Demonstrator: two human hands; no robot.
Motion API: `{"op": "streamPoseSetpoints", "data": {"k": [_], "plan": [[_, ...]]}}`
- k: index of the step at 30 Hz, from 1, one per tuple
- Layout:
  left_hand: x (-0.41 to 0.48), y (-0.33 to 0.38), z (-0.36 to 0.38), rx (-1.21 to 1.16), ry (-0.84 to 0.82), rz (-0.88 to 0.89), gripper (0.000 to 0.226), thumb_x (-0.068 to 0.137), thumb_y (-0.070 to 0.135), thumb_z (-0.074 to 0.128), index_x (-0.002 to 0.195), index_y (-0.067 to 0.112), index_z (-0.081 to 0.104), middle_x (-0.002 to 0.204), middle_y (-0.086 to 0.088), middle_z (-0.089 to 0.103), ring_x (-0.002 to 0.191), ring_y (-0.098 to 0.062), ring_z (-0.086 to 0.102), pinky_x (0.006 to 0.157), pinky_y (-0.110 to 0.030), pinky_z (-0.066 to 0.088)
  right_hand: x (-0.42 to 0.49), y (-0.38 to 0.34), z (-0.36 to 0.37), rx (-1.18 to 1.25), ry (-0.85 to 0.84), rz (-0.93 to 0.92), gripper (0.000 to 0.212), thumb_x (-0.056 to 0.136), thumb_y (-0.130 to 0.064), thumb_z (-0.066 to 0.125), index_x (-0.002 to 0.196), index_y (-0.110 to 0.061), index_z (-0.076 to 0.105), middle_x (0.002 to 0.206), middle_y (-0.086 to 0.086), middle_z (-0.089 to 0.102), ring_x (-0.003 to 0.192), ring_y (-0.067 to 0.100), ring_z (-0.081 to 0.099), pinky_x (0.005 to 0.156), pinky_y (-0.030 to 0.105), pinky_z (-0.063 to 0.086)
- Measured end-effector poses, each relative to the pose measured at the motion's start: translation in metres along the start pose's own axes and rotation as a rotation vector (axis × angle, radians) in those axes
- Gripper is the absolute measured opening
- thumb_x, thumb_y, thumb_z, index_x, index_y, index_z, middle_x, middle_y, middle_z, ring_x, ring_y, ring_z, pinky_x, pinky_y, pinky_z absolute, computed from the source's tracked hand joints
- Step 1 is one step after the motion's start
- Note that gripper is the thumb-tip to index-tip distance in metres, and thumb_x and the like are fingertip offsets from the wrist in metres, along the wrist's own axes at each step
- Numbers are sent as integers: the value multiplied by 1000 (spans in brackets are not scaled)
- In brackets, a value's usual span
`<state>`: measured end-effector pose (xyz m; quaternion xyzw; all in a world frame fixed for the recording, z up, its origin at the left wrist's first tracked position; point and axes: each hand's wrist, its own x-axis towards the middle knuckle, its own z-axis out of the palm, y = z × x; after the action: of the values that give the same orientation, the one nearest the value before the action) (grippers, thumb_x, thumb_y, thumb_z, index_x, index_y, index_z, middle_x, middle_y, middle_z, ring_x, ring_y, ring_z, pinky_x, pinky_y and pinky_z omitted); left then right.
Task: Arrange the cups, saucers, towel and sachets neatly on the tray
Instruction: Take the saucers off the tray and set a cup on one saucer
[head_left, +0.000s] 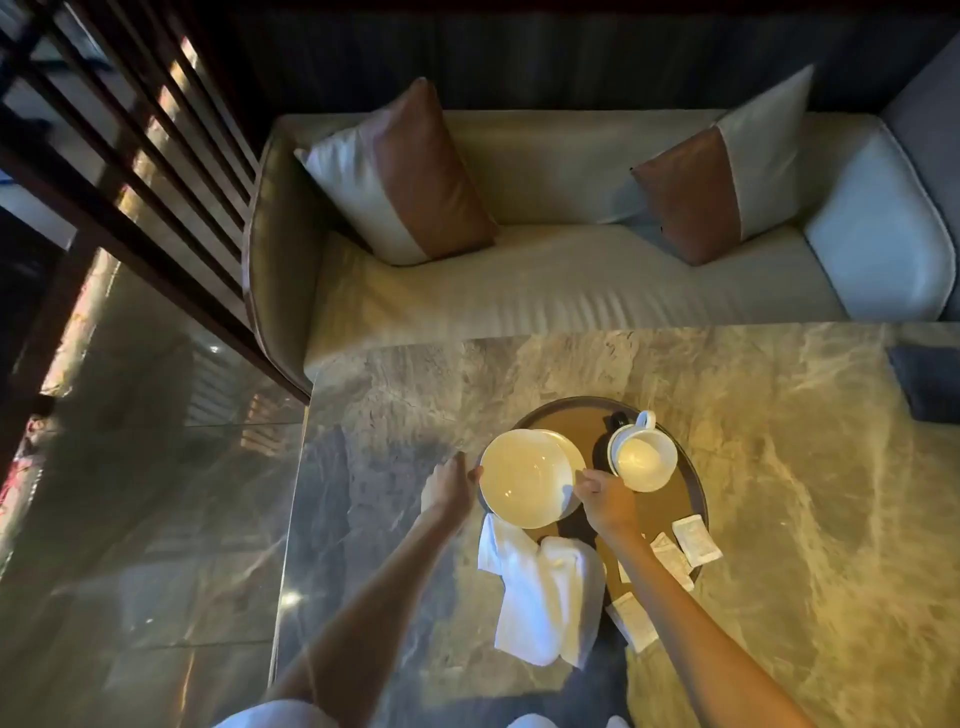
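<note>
A round dark tray (693, 483) lies on the marble table. Two white saucers (522, 480) are stacked over its left side, the top one raised. My left hand (451, 486) grips the stack's left rim and my right hand (605, 499) pinches its right rim. White cups (643, 457) sit nested at the tray's back right, a handle pointing away. A crumpled white towel (545, 597) hangs over the tray's front left edge. Several white sachets (696, 540) lie scattered at the tray's front right, some over the rim.
The marble table (805, 519) stretches wide to the right. A beige sofa (545, 280) with two brown and white cushions (405, 176) stands just behind it. A dark cloth (930, 382) lies at the table's far right edge. Glossy floor lies to the left.
</note>
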<state>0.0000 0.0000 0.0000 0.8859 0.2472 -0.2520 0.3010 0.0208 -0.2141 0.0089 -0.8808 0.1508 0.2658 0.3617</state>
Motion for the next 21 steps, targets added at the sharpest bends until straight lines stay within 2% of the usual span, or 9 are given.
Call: {"op": "streamPoseSetpoints", "data": {"k": [2, 6, 10, 13, 17, 19, 21], "plan": [[7, -1, 2, -54, -34, -24, 34, 97, 31, 49, 110, 0, 57, 113, -21, 66, 108, -41, 59, 80, -39, 45, 5, 0, 5, 11, 5, 35, 25, 92, -12, 60, 107, 7, 68, 105, 22, 71, 103, 37, 64, 88, 42, 51], [14, -2, 7, -188, -144, -76, 31, 96, 24, 54, 109, -3, 64, 111, -23, 68, 106, -39, 62, 85, -37, 50, 13, 1, 14, -3, -35, 66, 22, 90, -13, 62, 97, 6, 69, 96, 23, 72, 96, 36, 65, 79, 41, 52], [17, -4, 15, -387, -187, -125, 22, 93, 7, 56, 107, -8, 63, 107, -29, 68, 95, -40, 70, 83, -49, 59, 21, 4, 18, 38, -31, 97, 22, 91, -14, 63, 107, -1, 71, 103, 16, 73, 95, 26, 66, 74, 28, 46], [16, -3, 17, -435, -144, -141, 19, 91, 2, 56, 106, -7, 63, 104, -29, 69, 91, -40, 70, 79, -49, 60, 25, 6, 21, 57, -7, 118, 23, 92, -12, 60, 109, -2, 71, 107, 17, 73, 102, 30, 65, 77, 27, 44], [13, -13, 3, -503, -68, -160, 17, 88, 2, 56, 99, -6, 66, 100, -28, 70, 92, -37, 70, 81, -47, 59, 27, -12, 31, 90, 3, 92, 22, 93, -8, 57, 108, -5, 73, 109, 15, 72, 105, 31, 63, 85, 32, 46], [13, -29, -9, -517, -5, -184, 19, 89, 4, 55, 99, -2, 70, 97, -23, 72, 92, -35, 70, 82, -44, 59, 25, -29, 44, 123, -17, 53, 23, 92, -5, 55, 101, -4, 75, 103, 16, 72, 96, 29, 62, 81, 31, 45], [12, -50, -22, -569, 46, -227, 24, 90, 2, 52, 103, -1, 71, 92, -20, 71, 84, -32, 70, 77, -46, 61, 21, -47, 62, 130, -49, 23, 22, 89, -2, 50, 91, 2, 72, 91, 23, 69, 82, 32, 58, 73, 35, 45]]}}
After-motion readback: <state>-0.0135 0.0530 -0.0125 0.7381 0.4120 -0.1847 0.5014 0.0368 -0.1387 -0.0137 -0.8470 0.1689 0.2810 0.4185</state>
